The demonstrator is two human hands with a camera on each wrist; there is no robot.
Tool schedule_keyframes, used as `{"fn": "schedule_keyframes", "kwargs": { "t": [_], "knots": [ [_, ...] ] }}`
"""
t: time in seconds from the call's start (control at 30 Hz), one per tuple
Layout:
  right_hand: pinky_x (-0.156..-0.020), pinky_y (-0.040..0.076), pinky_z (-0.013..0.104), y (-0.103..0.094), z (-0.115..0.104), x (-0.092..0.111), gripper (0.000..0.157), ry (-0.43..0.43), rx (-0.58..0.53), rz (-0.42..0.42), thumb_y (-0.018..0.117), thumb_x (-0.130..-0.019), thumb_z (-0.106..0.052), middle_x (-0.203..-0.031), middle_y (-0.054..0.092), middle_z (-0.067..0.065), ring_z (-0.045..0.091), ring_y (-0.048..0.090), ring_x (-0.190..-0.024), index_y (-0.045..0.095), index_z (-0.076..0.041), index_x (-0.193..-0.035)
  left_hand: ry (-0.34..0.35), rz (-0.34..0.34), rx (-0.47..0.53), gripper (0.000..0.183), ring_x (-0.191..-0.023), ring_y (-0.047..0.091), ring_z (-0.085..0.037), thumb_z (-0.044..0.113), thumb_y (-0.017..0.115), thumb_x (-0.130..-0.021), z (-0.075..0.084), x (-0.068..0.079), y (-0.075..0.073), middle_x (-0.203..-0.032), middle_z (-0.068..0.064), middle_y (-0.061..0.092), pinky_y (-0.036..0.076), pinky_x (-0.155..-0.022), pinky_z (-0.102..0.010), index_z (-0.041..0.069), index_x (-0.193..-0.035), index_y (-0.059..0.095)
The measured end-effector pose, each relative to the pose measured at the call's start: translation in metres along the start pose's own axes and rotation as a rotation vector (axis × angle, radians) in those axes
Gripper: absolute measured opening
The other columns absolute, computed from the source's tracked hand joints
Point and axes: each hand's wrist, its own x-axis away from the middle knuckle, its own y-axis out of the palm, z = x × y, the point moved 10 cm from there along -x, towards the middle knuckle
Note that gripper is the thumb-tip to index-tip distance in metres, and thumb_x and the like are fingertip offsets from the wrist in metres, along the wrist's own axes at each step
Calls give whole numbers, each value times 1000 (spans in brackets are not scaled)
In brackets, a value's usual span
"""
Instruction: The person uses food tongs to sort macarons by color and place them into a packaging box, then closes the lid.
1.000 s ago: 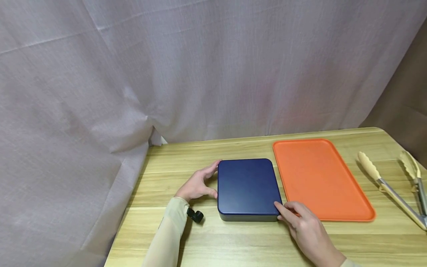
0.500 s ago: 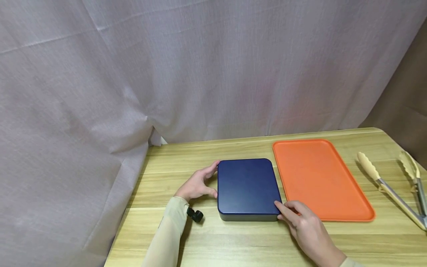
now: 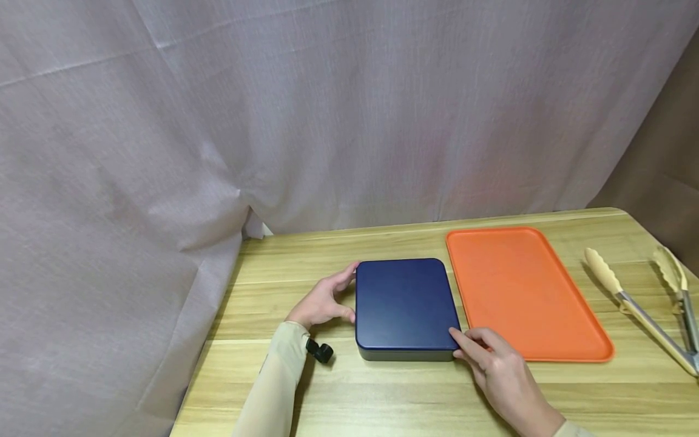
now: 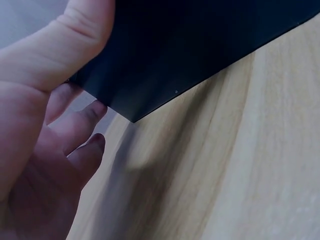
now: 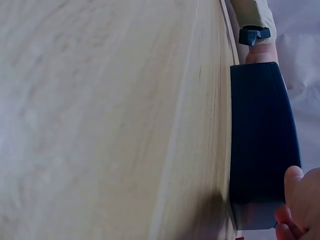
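Observation:
A flat navy blue box (image 3: 406, 303) with rounded lid corners and a darker lower body lies on the wooden table. My left hand (image 3: 323, 300) holds its left side, with the thumb on the side wall and the fingers round the far left corner. In the left wrist view, the thumb (image 4: 82, 32) lies across the dark wall of the box (image 4: 175, 50). My right hand (image 3: 505, 373) pinches the near right corner, one fingertip on the lid's top. The right wrist view shows the right thumb (image 5: 294, 177) against the box wall (image 5: 260, 135).
An orange tray (image 3: 524, 294) lies just right of the box. Farther right are tongs (image 3: 650, 315) with cream scalloped tips, spread apart. A black device (image 3: 319, 351) sits at the left wrist. A grey curtain (image 3: 349, 121) hangs behind the table (image 3: 404, 400).

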Motion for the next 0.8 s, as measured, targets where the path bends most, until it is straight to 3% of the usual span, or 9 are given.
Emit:
{"fn": "schedule_keyframes", "kwargs": {
  "t": [0.47,0.73,0.8],
  "knots": [
    [-69,57,16,1,2,-1,56,9,-25,-9,46,-111,-46,-96,66,1,13,66,-77,80,-3,-118,-22,-7,-5,125,-156,32,-28,11,94,-70,-1,1,0,-172,-7,24,21,-128,-42,12,-169,18],
    [-63,55,18,-5,1,-3,55,-16,-3,9,46,-111,-47,-95,67,0,12,65,-73,79,-4,-121,-3,-52,-34,126,-158,27,-26,42,90,-71,1,2,-1,-174,-8,18,20,-128,-45,26,-170,14],
    [-60,56,23,-8,2,-6,57,-14,19,22,47,-111,-49,-95,68,1,13,65,-73,77,-3,-123,13,-43,-60,120,-159,26,-26,42,88,-77,3,2,-3,-175,-4,17,22,-128,-48,25,-170,14]
  ]
}}
